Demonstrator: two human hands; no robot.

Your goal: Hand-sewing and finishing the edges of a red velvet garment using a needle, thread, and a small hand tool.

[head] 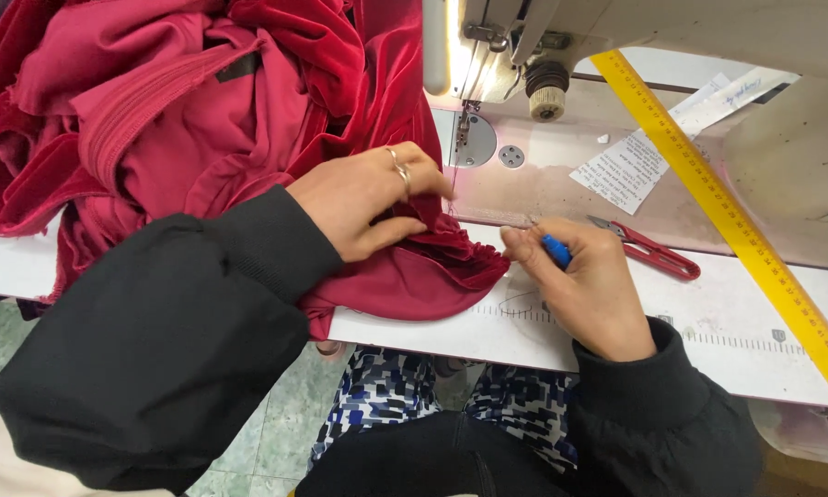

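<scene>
Nearest the body, the right hand [587,281] is closed on a small blue-handled tool [555,249], its tip aimed at the gathered edge of the crimson fabric [414,276]. Just left, the left hand [370,202] pinches that edge flat on the white table [736,317], fingers narrowed. Judgement: keep the seam taut and the tip shallow. Beyond lie red thread snips [651,250], a yellow ruler [722,207], a paper slip [627,168] and the sewing machine [635,32].
</scene>
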